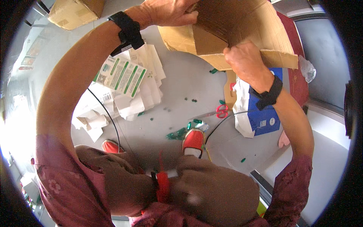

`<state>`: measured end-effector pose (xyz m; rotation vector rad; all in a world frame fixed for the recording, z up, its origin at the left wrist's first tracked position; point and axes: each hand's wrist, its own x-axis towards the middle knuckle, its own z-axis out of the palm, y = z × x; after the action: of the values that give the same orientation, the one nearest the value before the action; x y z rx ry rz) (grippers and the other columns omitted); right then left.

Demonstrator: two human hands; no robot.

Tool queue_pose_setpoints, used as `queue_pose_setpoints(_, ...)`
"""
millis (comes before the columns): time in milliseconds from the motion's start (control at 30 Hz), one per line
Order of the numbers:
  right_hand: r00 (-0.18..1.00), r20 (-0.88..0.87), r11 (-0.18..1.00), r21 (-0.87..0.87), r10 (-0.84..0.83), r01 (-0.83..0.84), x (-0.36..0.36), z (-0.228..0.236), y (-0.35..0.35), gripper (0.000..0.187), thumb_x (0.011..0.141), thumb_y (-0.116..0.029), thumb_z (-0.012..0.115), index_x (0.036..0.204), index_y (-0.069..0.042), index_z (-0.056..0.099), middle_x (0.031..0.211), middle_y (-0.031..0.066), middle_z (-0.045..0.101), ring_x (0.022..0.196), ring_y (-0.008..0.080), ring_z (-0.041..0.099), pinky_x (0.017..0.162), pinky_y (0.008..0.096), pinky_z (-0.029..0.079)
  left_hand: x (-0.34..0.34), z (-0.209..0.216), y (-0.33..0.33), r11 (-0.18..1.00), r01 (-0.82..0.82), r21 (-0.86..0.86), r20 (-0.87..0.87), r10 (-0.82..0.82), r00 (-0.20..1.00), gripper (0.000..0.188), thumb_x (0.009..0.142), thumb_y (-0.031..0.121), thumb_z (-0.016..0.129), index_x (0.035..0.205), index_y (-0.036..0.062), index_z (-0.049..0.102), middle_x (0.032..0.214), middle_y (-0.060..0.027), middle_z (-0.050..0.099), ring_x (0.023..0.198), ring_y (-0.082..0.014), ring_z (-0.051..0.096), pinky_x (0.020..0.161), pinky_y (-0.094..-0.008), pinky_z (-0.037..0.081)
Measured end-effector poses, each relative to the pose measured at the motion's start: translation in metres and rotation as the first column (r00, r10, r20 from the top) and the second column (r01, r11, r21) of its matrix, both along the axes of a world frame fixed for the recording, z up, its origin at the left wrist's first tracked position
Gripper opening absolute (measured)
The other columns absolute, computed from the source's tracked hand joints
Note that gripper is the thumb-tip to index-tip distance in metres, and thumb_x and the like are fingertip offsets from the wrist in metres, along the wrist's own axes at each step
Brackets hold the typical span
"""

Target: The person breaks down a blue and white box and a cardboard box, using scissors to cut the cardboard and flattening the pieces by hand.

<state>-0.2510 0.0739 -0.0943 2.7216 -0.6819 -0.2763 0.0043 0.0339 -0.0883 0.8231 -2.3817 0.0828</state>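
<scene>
Held up in front of me is an open brown cardboard box (261, 28), tilted so that part of its inside shows. My left hand (170, 12) has its fingers curled on the box's left edge at the top of the view. On the near rim, my right hand (245, 60) is closed in a fist around the cardboard. Part of the box runs out of view at the top. Below my right hand lies a blue and white carton (261, 113) with a torn white edge.
Flattened white cartons (130, 104) lie heaped on the grey floor at left. Red-handled scissors (222, 111) and scattered green pieces (177, 134) lie near my red shoe (193, 140). A black cable (107, 109) crosses the floor. Another cardboard box (75, 13) stands far left.
</scene>
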Motion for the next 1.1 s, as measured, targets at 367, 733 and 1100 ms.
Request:
queue_pose_setpoints(367, 0.983, 0.173, 0.983, -0.159, -0.061, 0.089, -0.042, 0.050, 0.028, 0.003, 0.065, -0.010, 0.052, 0.066, -0.008, 0.052, 0.067, 0.0049, 0.051, 0.071, 0.0184, 0.052, 0.063, 0.0311, 0.037, 0.057, 0.009, -0.007, 0.979, -0.200, 0.030, -0.048, 0.202, 0.978, 0.022, 0.065, 0.016, 0.056, 0.062, 0.0028, 0.039, 0.055, -0.0124, 0.042, 0.046, -0.0289, 0.045, 0.043, -0.0368, 0.038)
queue_pose_setpoints(733, 0.955, 0.295, 0.953, -0.290, -0.001, 0.090, -0.060, 0.065, -0.021, 0.004, 0.069, -0.010, 0.049, 0.071, -0.006, 0.050, 0.077, 0.0062, 0.051, 0.083, 0.0197, 0.052, 0.078, 0.0343, 0.036, 0.039, 0.018, -0.012, 0.995, -0.093, 0.029, -0.181, 0.097, 0.979, 0.029, 0.070, 0.026, 0.052, 0.083, 0.0014, 0.043, 0.067, -0.0137, 0.041, 0.061, -0.0296, 0.045, 0.057, -0.0379, 0.039)
queue_pose_setpoints(1100, 0.960, -0.105, 0.604, 0.758, -0.259, 0.246, -0.009, 0.066, -0.029, 0.065, 0.060, 0.002, 0.055, 0.123, 0.000, 0.040, 0.126, 0.0187, 0.041, 0.123, 0.0298, 0.031, 0.105, 0.0348, 0.021, 0.005, 0.037, -0.002, 0.980, -0.039, -0.193, -0.166, 0.007, 0.986, 0.024, 0.062, 0.021, 0.054, 0.075, 0.0036, 0.043, 0.061, -0.0118, 0.041, 0.054, -0.0299, 0.045, 0.051, -0.0354, 0.040)
